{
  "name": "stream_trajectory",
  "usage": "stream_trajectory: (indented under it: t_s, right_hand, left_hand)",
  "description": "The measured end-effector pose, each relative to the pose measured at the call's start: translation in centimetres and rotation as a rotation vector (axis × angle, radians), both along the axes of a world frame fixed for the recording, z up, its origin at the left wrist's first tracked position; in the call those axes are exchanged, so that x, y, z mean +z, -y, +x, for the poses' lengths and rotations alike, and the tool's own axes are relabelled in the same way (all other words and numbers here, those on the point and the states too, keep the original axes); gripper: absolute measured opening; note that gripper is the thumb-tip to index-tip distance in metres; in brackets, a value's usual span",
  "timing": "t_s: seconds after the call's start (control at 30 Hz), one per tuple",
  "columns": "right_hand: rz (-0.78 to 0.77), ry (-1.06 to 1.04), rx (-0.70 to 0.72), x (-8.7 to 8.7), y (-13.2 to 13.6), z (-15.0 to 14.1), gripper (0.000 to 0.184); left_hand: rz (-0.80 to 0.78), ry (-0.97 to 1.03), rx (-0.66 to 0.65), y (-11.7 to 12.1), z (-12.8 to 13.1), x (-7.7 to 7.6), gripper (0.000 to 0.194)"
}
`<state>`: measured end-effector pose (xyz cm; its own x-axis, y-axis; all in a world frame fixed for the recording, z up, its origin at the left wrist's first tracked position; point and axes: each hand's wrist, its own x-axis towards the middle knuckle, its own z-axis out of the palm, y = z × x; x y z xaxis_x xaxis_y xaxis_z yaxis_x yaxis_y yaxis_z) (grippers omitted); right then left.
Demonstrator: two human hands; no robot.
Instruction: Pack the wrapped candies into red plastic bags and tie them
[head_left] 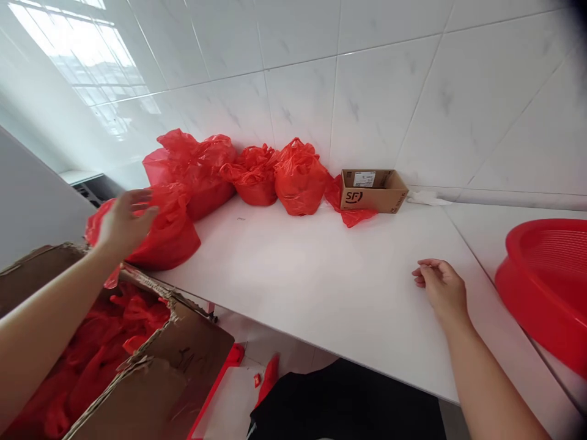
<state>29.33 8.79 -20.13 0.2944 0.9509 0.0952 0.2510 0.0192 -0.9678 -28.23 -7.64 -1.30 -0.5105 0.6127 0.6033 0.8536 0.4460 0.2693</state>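
My left hand (pixel 123 221) is stretched out with fingers spread, blurred by motion, right against a filled red plastic bag (pixel 172 235) at the left end of the white counter (pixel 321 287). It holds nothing. My right hand (pixel 439 283) rests on the counter at the right, fingers loosely curled, empty. Several more tied red bags (pixel 257 174) stand in a row against the tiled wall. Below my left arm is an open cardboard box (pixel 183 348) full of red bags.
A small brown cardboard box (pixel 373 190) sits by the wall at the back. A red plastic basin (pixel 548 281) stands at the right edge. A white cloth (pixel 426 197) lies beside the small box. The counter's front edge runs diagonally above the floor.
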Motion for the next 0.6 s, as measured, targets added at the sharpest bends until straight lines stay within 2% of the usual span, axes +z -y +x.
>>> stream_trajectory:
  t_s: [0.13,0.23,0.3,0.4,0.5,0.6]
  right_hand:
    - [0.001,0.024,0.018,0.3,0.2,-0.1,0.019]
    - [0.000,0.029,0.040,0.5,0.3,-0.3,0.020]
    - [0.004,0.030,0.046,0.5,0.3,-0.3,0.020]
    - [0.017,0.033,0.047,0.5,0.2,-0.4,0.021]
    - [0.020,0.045,0.054,0.5,0.2,-0.4,0.021]
    - [-0.007,0.066,0.067,0.4,0.2,-0.4,0.021]
  left_hand:
    - [-0.084,-0.017,-0.314,-6.1,7.1,-1.3,0.042]
    - [-0.164,-0.011,-0.456,-11.1,11.6,-3.0,0.041]
    - [-0.197,0.010,-0.480,-14.2,14.1,-4.3,0.046]
    - [-0.184,0.037,-0.432,-18.2,17.1,-5.6,0.063]
    - [-0.144,0.024,-0.373,-21.0,19.1,-5.9,0.079]
    - [-0.137,-0.019,-0.358,-22.6,20.1,-5.8,0.085]
